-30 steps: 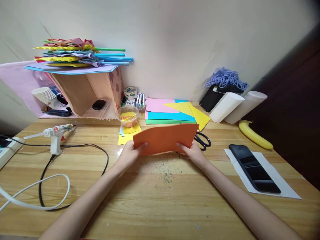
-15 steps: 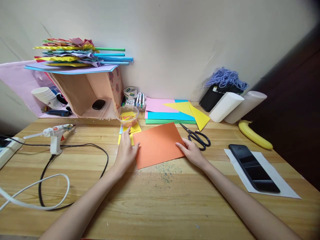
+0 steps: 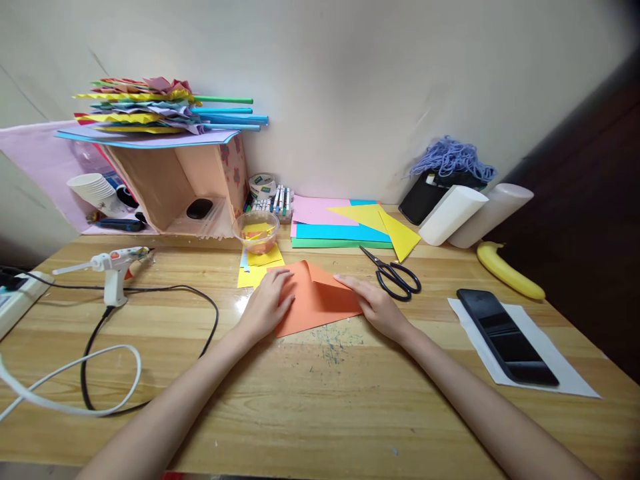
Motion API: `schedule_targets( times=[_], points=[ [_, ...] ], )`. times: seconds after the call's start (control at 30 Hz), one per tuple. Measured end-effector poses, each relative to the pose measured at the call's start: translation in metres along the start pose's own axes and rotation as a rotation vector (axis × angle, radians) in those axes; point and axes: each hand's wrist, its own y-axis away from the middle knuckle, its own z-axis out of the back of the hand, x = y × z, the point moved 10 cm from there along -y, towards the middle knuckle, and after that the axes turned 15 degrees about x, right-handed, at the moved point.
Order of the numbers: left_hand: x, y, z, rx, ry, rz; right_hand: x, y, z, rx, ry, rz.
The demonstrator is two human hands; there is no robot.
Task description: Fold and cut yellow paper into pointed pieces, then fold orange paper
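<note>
An orange sheet of paper (image 3: 313, 308) lies on the wooden table in front of me, its far right part curled up and over toward the left. My left hand (image 3: 267, 303) rests on the sheet's left side, fingers stretched out and thumb apart. At the right, my right hand (image 3: 377, 305) holds the turned-over corner between its fingers; the thumb is mostly hidden. Black-handled scissors (image 3: 395, 277) lie just beyond the right hand. Yellow paper pieces (image 3: 260, 267) lie beyond the left hand, partly under a clear bowl (image 3: 257, 233) of paper scraps.
A glue gun (image 3: 117, 273) with its black cable stands at left, near a white cord. Behind are an open box (image 3: 233, 180) and coloured sheets (image 3: 325, 212). A phone (image 3: 505, 337), a banana (image 3: 510, 270) and paper rolls (image 3: 453, 215) are at right.
The orange sheet was flat and now its far right corner is bent up and over. My right hand has moved slightly left with it; my left hand slid further onto the sheet.
</note>
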Motion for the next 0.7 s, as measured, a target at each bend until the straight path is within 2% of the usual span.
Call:
schedule_targets(
  times=[0.07,0.13,0.2,0.27,0.33,0.37,0.47,0.53,0.6,0.63,0.7],
  points=[
    [-0.004,0.003,0.017,-0.112,-0.039,0.007,-0.006,0.003,0.010,-0.055,-0.159,-0.059],
    [-0.011,0.005,0.030,-0.161,-0.051,0.000,-0.014,0.006,0.018,-0.075,-0.374,-0.143],
    [-0.015,0.004,0.031,-0.084,-0.002,0.007,-0.017,0.007,0.021,-0.042,-0.566,-0.200],
    [-0.016,0.002,0.022,0.075,0.093,0.032,-0.016,0.007,0.025,-0.015,-0.677,-0.224],
    [-0.015,0.003,0.013,0.182,0.227,0.069,-0.018,0.008,0.035,-0.074,-0.736,-0.233],
    [-0.014,0.003,0.010,0.194,0.314,0.090,-0.021,0.008,0.040,-0.128,-0.764,-0.235],
    [-0.003,0.004,0.005,0.099,0.631,0.170,-0.028,0.010,0.037,-0.239,-0.875,-0.245],
    [0.002,0.006,0.001,-0.006,0.811,0.193,-0.023,0.005,0.016,-0.166,-0.944,-0.262],
    [0.002,0.010,0.003,-0.124,0.870,0.172,-0.008,-0.001,-0.009,-0.047,-0.968,-0.254],
    [0.000,0.012,0.006,-0.180,0.855,0.159,-0.001,-0.003,-0.016,-0.035,-0.965,-0.236],
    [-0.003,0.017,0.010,-0.264,0.814,0.129,0.007,-0.003,-0.016,-0.133,-0.928,-0.207]
  ],
)
